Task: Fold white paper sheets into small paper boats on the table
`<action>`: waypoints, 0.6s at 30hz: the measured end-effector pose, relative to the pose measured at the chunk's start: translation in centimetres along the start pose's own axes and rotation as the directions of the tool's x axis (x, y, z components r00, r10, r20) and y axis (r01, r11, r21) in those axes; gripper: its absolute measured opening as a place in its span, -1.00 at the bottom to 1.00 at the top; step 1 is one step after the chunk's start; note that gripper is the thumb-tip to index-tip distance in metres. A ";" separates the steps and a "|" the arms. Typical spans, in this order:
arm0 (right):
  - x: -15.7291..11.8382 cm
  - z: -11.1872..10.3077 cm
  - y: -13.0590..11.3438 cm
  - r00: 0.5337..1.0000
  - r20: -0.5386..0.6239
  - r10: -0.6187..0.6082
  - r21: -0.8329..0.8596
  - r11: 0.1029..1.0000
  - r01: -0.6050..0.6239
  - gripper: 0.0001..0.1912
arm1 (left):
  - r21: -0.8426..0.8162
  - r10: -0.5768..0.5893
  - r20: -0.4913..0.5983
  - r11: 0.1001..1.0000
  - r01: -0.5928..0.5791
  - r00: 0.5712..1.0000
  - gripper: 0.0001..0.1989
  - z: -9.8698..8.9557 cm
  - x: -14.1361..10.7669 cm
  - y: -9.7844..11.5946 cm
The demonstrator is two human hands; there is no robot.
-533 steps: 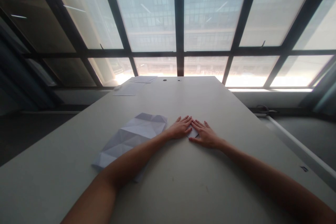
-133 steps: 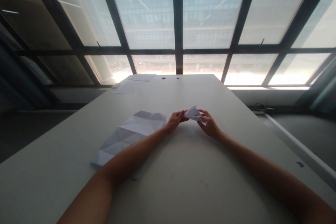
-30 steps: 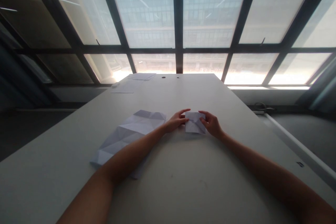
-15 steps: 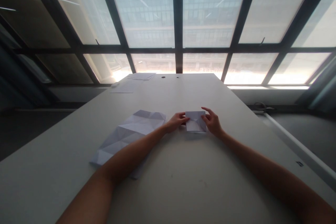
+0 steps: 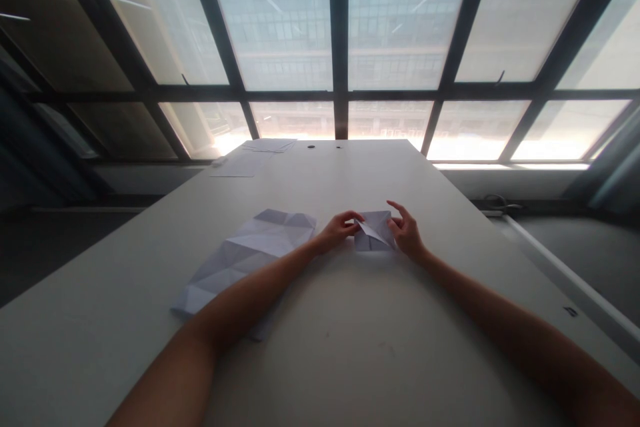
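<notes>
In the head view, over a white table (image 5: pixel 340 307), the left hand (image 5: pixel 338 231) is pinching the left side of a small folded paper (image 5: pixel 374 240); the right hand (image 5: pixel 408 235) is gripping its right edge. A larger creased sheet (image 5: pixel 250 243) is lying leftward.

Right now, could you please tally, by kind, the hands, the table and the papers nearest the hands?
Hands, left hand and right hand: 2
Small folded paper: 1
Large creased paper: 1
White table: 1
Total: 5
</notes>
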State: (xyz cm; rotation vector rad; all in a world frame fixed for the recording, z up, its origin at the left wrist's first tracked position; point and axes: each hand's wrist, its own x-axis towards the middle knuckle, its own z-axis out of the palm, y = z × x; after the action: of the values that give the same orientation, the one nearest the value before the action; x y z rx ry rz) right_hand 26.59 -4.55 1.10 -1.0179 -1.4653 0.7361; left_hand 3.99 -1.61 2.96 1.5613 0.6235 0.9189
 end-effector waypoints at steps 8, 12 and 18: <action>-0.4 0.3 0.1 0.978 0.207 0.021 -0.023 1.000 -0.016 -0.51 | 0.175 0.049 -0.113 0.984 -0.029 0.992 -0.56 0.1 0.2 -0.4; -0.4 0.2 -0.1 0.979 0.202 0.015 -0.037 0.999 -0.007 -0.45 | 0.163 0.037 -0.158 0.987 -0.011 0.987 -0.48 0.0 0.2 -0.6; -0.3 0.2 0.1 0.955 0.295 0.027 -0.011 1.000 -0.025 -0.30 | 0.128 0.028 -0.171 0.992 -0.006 0.985 -0.45 0.0 0.0 -0.2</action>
State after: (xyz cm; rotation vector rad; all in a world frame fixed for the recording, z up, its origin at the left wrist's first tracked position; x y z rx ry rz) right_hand 26.37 -4.81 0.86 -0.9639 -1.7135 0.9328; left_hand 4.01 -1.57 2.74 1.6127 0.8067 1.0526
